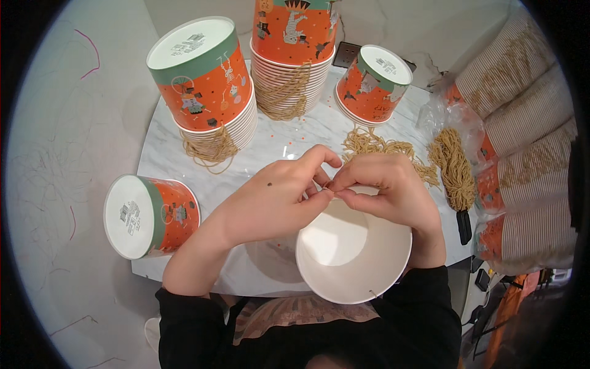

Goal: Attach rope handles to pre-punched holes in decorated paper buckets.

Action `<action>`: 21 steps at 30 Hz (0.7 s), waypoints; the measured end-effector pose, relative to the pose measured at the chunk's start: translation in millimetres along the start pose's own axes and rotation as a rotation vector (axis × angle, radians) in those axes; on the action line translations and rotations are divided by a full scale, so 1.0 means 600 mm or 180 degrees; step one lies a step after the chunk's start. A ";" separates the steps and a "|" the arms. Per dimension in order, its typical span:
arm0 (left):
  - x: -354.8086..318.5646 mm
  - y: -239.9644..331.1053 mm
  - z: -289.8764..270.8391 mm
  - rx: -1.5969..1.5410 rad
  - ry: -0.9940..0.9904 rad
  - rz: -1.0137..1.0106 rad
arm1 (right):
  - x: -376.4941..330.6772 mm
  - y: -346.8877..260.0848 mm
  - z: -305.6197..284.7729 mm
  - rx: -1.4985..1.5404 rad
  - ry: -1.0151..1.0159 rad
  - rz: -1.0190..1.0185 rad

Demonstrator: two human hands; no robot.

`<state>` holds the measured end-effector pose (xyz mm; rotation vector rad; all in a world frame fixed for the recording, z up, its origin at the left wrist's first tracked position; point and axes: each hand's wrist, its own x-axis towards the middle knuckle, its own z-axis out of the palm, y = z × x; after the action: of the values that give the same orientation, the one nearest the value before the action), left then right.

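Note:
A white-lined paper bucket [332, 252] tilts toward me at the table's front edge, its open mouth up. Over its far rim my left hand [289, 190] and my right hand [390, 187] meet, fingertips pinched together. Between them shows a thin bit of cord, mostly hidden by the fingers. A small end pokes through the bucket's near rim. Just beyond my right hand lies a loose pile of tan cords [384, 146]. To its right rests a tied bundle of tan cord [453, 163] with a black end.
Upside-down stacks of orange-and-green buckets [203, 92] stand at the back left, with a taller stack [292, 74] beside them. A shorter bucket stack [375, 86] is behind the cords. One bucket [175, 212] lies sideways at left. Plastic-wrapped bucket stacks [534, 166] line the right side.

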<state>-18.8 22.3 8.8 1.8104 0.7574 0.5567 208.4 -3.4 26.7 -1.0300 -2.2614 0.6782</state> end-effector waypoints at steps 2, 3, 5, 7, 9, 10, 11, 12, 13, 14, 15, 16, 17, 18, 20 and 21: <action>-0.001 -0.007 -0.002 0.0253 0.0102 0.0249 | 0.002 0.002 0.001 -0.0005 0.0022 -0.0033; -0.001 -0.003 -0.006 0.0251 0.0101 0.0247 | 0.002 0.004 0.001 -0.0014 0.0048 -0.0059; -0.004 0.010 -0.017 0.0736 0.0068 0.0022 | 0.003 0.005 0.001 0.0009 0.0029 -0.0056; -0.008 0.006 -0.021 0.0970 0.0169 0.0253 | 0.004 0.007 0.001 0.0024 0.0012 -0.0051; -0.014 0.008 -0.030 0.1209 0.0274 0.0480 | 0.005 0.007 0.001 0.0032 -0.0058 -0.0095; -0.019 0.016 -0.039 0.1056 0.0173 0.0449 | 0.006 0.007 0.001 0.0035 -0.0057 -0.0099; -0.023 0.021 -0.044 0.0904 0.0072 0.0418 | 0.008 0.006 0.001 0.0033 -0.0078 -0.0134; -0.025 0.019 -0.046 0.0900 0.0066 0.0423 | 0.009 0.008 0.001 0.0025 -0.0098 -0.0158; -0.027 0.017 -0.046 0.0208 0.0005 0.0328 | 0.009 0.010 0.003 0.0020 -0.0094 -0.0150; -0.027 0.015 -0.046 -0.0484 -0.0059 0.0231 | 0.009 0.013 0.005 0.0015 -0.0115 -0.0167; -0.027 0.022 -0.047 -0.0485 -0.0060 0.0227 | 0.010 0.015 0.006 0.0020 -0.0141 -0.0193; -0.027 0.035 -0.048 -0.1168 -0.0136 -0.0029 | 0.010 0.017 0.006 0.0023 -0.0141 -0.0188; -0.024 0.041 -0.048 -0.1851 -0.0214 -0.0287 | 0.010 0.018 0.006 0.0036 -0.0166 -0.0203; -0.023 0.042 -0.049 -0.1848 -0.0205 -0.0288 | 0.012 0.017 0.006 0.0051 -0.0196 -0.0235; -0.018 0.040 -0.051 -0.2009 -0.0064 -0.0344 | 0.013 0.015 0.007 0.0057 -0.0183 -0.0227; -0.017 0.038 -0.052 -0.2006 -0.0056 -0.0347 | 0.014 0.015 0.008 0.0060 -0.0166 -0.0216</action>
<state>-41.9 29.4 40.9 1.1834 0.5784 0.6220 205.2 7.5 19.6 -0.9324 -2.3192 0.7040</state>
